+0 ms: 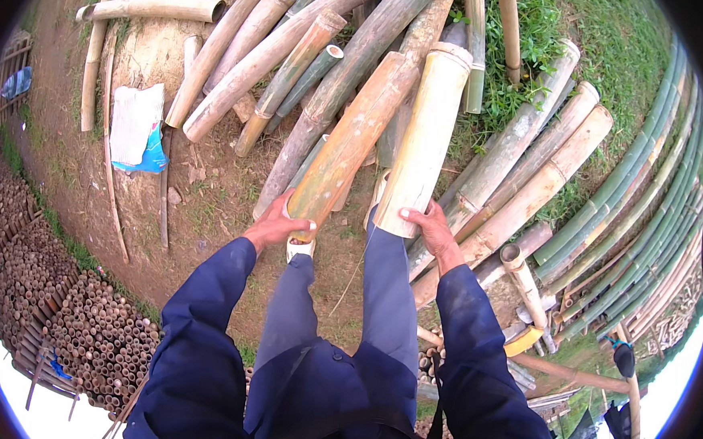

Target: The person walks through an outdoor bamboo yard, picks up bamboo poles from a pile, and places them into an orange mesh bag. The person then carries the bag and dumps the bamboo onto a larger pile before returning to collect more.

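Observation:
My left hand [277, 225] grips the near end of a thick orange-brown bamboo section [352, 139] that slants up and to the right. My right hand [431, 228] holds the near end of a pale yellow-green bamboo section [429, 136] beside it. Both sections lean away from me over a heap of bamboo poles [298, 47] lying on the dirt. My legs in blue-grey trousers [338, 299] stand below the two ends, and dark blue sleeves cover both forearms.
Thick tan poles [532, 166] lie to the right, with long green poles [651, 197] curving beyond them. Stacked cut bamboo ends [79, 324] fill the lower left. A white and blue sack [137, 126] lies on the dirt at left. Grass [612, 42] grows at the upper right.

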`<state>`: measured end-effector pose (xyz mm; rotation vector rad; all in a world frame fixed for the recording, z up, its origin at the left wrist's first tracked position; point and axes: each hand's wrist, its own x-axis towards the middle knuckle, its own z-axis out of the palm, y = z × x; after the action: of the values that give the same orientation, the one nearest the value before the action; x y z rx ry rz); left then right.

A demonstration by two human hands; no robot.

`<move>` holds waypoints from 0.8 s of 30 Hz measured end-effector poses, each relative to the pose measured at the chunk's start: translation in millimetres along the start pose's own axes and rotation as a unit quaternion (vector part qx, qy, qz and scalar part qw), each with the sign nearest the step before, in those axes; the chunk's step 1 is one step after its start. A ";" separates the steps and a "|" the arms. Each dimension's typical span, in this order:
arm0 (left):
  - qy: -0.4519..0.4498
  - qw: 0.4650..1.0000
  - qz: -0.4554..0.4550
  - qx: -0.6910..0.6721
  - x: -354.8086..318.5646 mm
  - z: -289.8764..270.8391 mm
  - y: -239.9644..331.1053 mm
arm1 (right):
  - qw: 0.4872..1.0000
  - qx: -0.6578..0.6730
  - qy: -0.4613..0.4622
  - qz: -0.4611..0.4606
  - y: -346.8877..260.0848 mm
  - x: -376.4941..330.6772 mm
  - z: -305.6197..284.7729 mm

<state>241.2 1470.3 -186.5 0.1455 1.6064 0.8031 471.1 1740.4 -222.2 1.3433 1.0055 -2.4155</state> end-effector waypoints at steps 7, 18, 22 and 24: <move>0.018 0.995 -0.002 -0.100 -129.1 -14.4 -92.4 | 0.998 0.058 0.011 0.014 104.0 -58.7 93.7; 0.110 0.992 -0.064 0.014 -153.3 -104.5 -227.0 | 0.992 0.119 -0.021 0.023 210.9 -104.3 213.7; 0.142 0.988 0.006 -0.066 -142.0 -130.3 -250.7 | 0.998 0.034 -0.038 0.044 220.5 -77.9 251.8; 0.163 0.984 -0.016 -0.070 -148.7 -137.0 -262.0 | 0.994 0.022 -0.078 0.068 221.6 -56.7 267.3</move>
<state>239.5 1140.6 -214.7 -0.1190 1.8463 0.9484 427.7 1393.3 -184.2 1.1750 0.7988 -2.4100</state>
